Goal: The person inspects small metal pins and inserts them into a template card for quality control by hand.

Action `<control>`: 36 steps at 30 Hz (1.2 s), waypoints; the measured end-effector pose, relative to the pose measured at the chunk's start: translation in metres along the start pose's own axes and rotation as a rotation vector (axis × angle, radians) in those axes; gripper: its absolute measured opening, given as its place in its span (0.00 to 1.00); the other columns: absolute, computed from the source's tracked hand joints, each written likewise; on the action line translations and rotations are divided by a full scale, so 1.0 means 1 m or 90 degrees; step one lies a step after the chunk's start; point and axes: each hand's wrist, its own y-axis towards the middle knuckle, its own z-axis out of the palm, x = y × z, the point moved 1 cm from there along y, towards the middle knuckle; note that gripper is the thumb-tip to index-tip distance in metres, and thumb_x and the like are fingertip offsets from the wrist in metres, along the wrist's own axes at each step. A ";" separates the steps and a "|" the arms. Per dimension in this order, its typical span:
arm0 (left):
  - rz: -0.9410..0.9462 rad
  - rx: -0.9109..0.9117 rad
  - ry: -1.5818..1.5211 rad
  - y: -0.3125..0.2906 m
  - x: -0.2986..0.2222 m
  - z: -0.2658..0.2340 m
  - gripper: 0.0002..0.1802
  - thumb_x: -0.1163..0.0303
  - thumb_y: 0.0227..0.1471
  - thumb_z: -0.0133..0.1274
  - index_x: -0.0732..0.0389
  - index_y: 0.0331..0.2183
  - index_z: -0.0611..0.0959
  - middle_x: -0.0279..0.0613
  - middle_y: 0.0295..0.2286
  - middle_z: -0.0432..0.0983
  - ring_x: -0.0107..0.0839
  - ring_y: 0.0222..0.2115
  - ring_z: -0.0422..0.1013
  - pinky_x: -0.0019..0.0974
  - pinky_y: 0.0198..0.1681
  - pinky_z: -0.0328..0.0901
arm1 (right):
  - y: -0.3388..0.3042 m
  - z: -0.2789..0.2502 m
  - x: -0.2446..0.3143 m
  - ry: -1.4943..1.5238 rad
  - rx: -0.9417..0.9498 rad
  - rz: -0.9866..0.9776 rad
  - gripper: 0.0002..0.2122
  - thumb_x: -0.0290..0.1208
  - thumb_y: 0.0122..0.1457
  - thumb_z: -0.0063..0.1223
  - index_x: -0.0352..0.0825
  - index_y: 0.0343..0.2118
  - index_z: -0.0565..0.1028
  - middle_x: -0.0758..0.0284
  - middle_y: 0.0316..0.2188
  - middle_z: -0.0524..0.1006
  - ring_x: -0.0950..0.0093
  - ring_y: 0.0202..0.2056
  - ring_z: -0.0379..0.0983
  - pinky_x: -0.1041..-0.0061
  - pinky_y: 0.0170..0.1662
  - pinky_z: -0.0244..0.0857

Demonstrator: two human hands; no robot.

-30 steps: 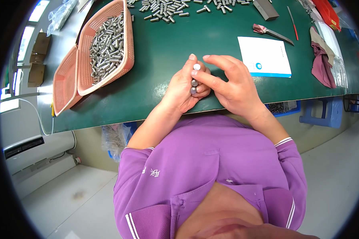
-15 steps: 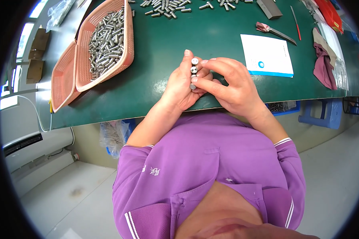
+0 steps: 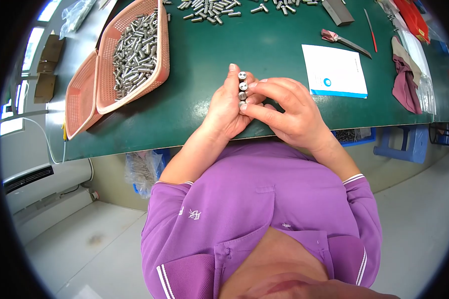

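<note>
In my left hand (image 3: 225, 107), several short metal pins (image 3: 242, 86) stand in a row with their round, shiny ends facing up. The fingers curl behind them and the thumb points away from me. My right hand (image 3: 289, 107) meets the row from the right. Its index fingertip is at the second and third pins, and its thumb touches the nearest one. The lower parts of the pins are hidden by my fingers. Both hands are just above the near edge of the green table (image 3: 199, 60).
A pink plastic basket (image 3: 162, 74) full of similar metal pieces stands left, with an emptier pink basket (image 3: 80, 99) against it. More headed pins (image 3: 212, 9) lie at the far side. Rightward are a white-and-blue paper (image 3: 334, 70), a wrapped-handle blade (image 3: 351, 45), a grey block (image 3: 337, 11) and cloths (image 3: 406, 84).
The right index fingertip has slid from beside the farthest pin toward me, and the third pin's end now shows more clearly. The left hand keeps its hold, almost still.
</note>
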 end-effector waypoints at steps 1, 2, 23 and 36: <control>0.001 0.000 0.001 0.001 0.000 -0.002 0.24 0.48 0.64 0.35 0.57 0.25 0.67 0.33 0.19 0.59 0.22 0.17 0.55 0.25 0.16 0.56 | 0.000 0.000 0.000 -0.004 0.001 0.012 0.13 0.25 0.46 0.56 0.44 0.37 0.78 0.69 0.44 0.72 0.67 0.44 0.71 0.67 0.43 0.68; -0.010 0.013 -0.003 0.003 -0.001 -0.007 0.24 0.48 0.64 0.34 0.58 0.26 0.68 0.33 0.19 0.59 0.22 0.16 0.55 0.25 0.15 0.55 | 0.001 0.000 0.000 -0.008 0.001 0.024 0.13 0.25 0.46 0.56 0.44 0.37 0.78 0.68 0.44 0.72 0.67 0.44 0.71 0.67 0.43 0.68; -0.077 0.207 -0.211 0.001 -0.036 -0.024 0.20 0.55 0.64 0.39 0.61 0.27 0.68 0.35 0.22 0.59 0.22 0.20 0.56 0.19 0.10 0.49 | 0.001 -0.010 0.002 0.031 0.007 0.091 0.17 0.18 0.42 0.55 0.38 0.38 0.77 0.65 0.42 0.73 0.63 0.43 0.71 0.64 0.43 0.68; 0.412 -0.243 0.110 0.043 -0.240 -0.076 0.25 0.73 0.63 0.36 0.69 0.58 0.51 0.54 0.59 0.42 0.52 0.58 0.52 0.59 0.57 0.61 | -0.002 -0.007 -0.002 0.032 0.059 0.171 0.14 0.17 0.44 0.54 0.35 0.37 0.75 0.63 0.40 0.72 0.61 0.43 0.70 0.64 0.44 0.67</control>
